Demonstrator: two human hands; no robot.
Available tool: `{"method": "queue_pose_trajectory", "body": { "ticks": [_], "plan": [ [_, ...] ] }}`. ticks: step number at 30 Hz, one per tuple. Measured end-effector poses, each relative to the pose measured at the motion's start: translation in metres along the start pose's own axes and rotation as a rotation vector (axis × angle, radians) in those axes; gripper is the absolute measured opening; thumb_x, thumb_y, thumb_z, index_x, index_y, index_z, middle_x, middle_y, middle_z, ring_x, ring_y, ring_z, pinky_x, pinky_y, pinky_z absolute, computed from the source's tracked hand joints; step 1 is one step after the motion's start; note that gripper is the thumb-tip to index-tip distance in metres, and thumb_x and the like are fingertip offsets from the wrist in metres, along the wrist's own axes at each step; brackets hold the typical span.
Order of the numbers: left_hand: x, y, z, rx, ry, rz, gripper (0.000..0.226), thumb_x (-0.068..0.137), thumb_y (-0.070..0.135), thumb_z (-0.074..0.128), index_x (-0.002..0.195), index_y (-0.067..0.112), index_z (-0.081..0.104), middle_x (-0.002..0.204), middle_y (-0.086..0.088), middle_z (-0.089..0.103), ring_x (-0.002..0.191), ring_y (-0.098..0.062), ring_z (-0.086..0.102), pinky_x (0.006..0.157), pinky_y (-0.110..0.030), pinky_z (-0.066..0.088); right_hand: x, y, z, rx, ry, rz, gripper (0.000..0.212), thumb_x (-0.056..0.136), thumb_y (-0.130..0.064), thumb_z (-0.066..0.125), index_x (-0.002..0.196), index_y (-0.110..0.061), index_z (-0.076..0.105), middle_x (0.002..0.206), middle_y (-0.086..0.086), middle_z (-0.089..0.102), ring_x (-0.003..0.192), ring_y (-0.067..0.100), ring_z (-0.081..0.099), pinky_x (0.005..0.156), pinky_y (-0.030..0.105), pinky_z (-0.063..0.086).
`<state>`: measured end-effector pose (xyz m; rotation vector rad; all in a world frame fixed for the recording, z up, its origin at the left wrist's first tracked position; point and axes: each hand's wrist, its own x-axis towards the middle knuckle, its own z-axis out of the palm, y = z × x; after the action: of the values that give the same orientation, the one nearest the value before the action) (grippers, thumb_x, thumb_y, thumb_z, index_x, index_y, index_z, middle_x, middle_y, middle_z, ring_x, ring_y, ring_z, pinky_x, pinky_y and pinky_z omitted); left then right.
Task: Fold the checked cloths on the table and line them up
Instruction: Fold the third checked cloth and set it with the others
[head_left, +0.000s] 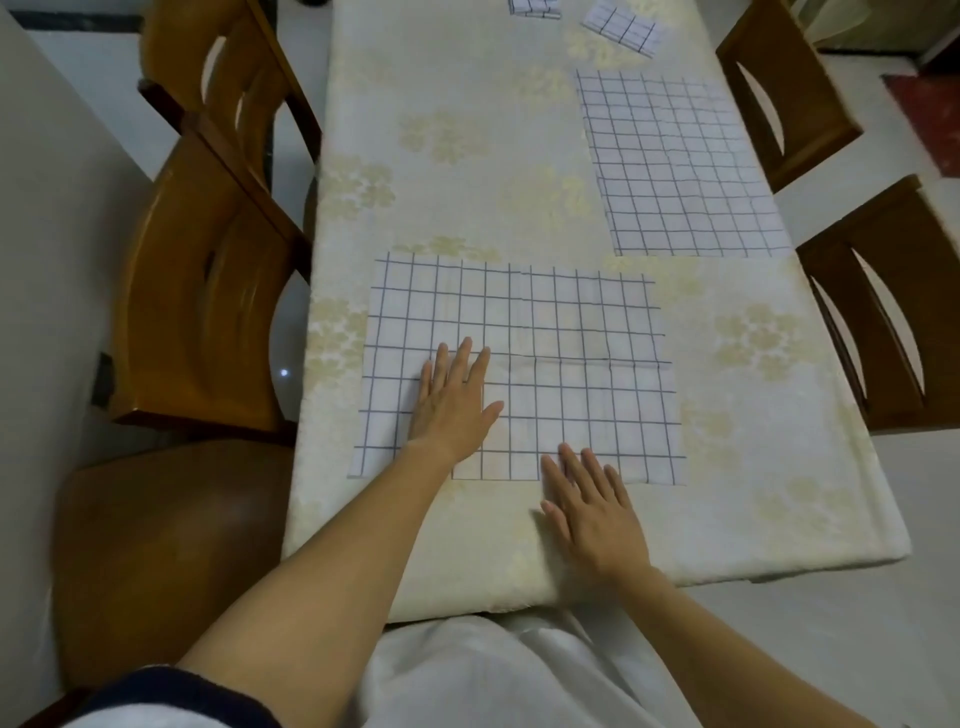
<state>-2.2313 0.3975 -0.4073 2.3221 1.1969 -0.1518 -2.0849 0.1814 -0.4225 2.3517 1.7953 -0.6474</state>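
Observation:
A white cloth with a dark checked grid (566, 332) lies spread flat on the near part of the table. My left hand (454, 402) rests flat on its left half, fingers straight. My right hand (592, 506) lies flat at the cloth's near edge, fingertips on the fabric and palm on the tablecloth. A second checked cloth (680, 166) lies spread out farther back on the right. At the far end sit two small folded checked cloths, one (621, 26) at the right and one (535, 7) cut off by the top edge.
The table carries a cream flowered tablecloth (467, 156). Wooden chairs stand along the left side (208, 291) and the right side (878, 312). The table's near edge is just in front of my body.

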Motion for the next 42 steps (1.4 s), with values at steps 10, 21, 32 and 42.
{"method": "queue_pose_trajectory", "body": {
  "ticks": [10,21,32,42],
  "plan": [
    [0.061,0.021,0.006,0.141,0.012,0.003,0.065,0.11,0.039,0.024,0.161,0.027,-0.013,0.168,0.001,-0.023,0.154,-0.026,-0.022,0.126,-0.05,-0.009,0.154,-0.037,-0.056,0.241,0.243,0.078,0.057,0.11,-0.04,0.016,0.161,-0.015,0.011,0.169,0.006,0.007,0.156,0.024,0.003,0.127,0.044,0.006],
    [0.036,-0.09,-0.006,0.186,0.138,-0.139,0.073,0.101,0.066,0.006,0.16,0.03,-0.016,0.169,0.007,-0.019,0.156,-0.019,-0.017,0.126,-0.044,-0.008,0.108,0.081,-0.049,0.143,0.092,0.292,0.066,0.1,-0.065,-0.003,0.154,-0.035,-0.027,0.162,-0.011,-0.034,0.149,0.018,-0.032,0.125,0.048,-0.007],
    [0.096,0.009,-0.026,0.117,0.223,-0.045,0.063,0.109,0.034,0.021,0.161,0.015,-0.009,0.169,-0.002,-0.019,0.156,-0.022,-0.019,0.128,-0.043,-0.006,0.202,-0.023,-0.083,0.254,0.262,0.002,0.06,0.108,-0.038,0.014,0.161,-0.012,0.011,0.169,0.004,0.007,0.156,0.021,0.003,0.127,0.039,0.001],
    [0.137,-0.039,-0.016,0.236,0.137,-0.163,0.066,0.103,0.061,0.01,0.161,0.037,-0.011,0.169,0.008,-0.018,0.157,-0.022,-0.013,0.126,-0.048,-0.004,0.215,0.07,-0.084,0.105,0.112,0.222,0.067,0.101,-0.063,-0.003,0.156,-0.03,-0.024,0.163,-0.009,-0.032,0.15,0.018,-0.029,0.125,0.044,-0.01]
  ]
}}
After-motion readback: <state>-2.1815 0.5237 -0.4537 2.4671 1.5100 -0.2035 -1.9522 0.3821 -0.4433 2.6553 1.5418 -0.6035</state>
